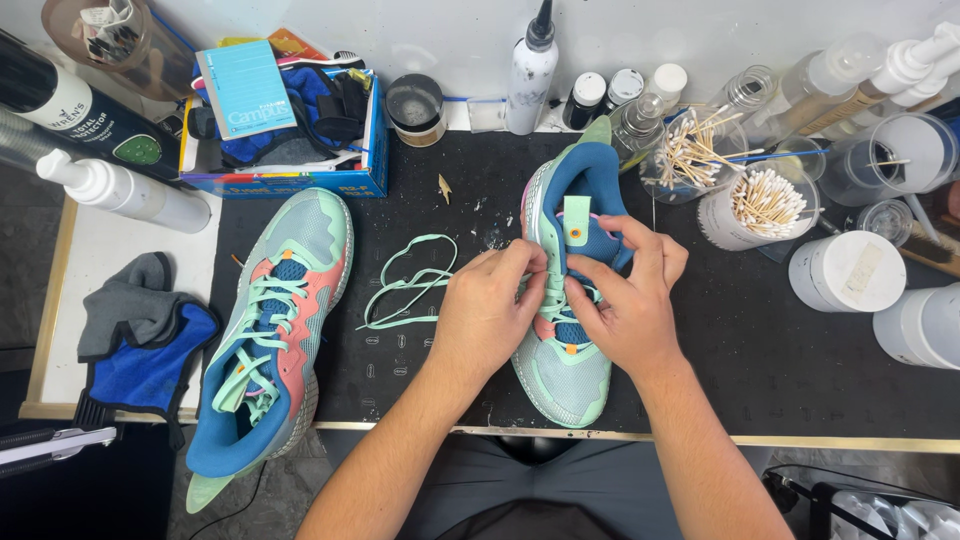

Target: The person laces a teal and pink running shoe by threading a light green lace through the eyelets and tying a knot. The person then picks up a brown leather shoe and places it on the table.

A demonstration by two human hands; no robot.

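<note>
A mint, blue and coral sneaker lies on the black mat, toe toward me. My left hand pinches its mint lace at the eyelets on the shoe's left side; the loose lace trails left over the mat. My right hand grips the shoe's right side by the blue tongue, fingers on the lacing. A second matching sneaker, fully laced, lies to the left with its heel toward me, hanging over the table edge.
Jars of cotton swabs, white tubs and spray bottles crowd the back and right. A blue box with cloths and a notebook stands at the back left. A grey and blue cloth lies far left.
</note>
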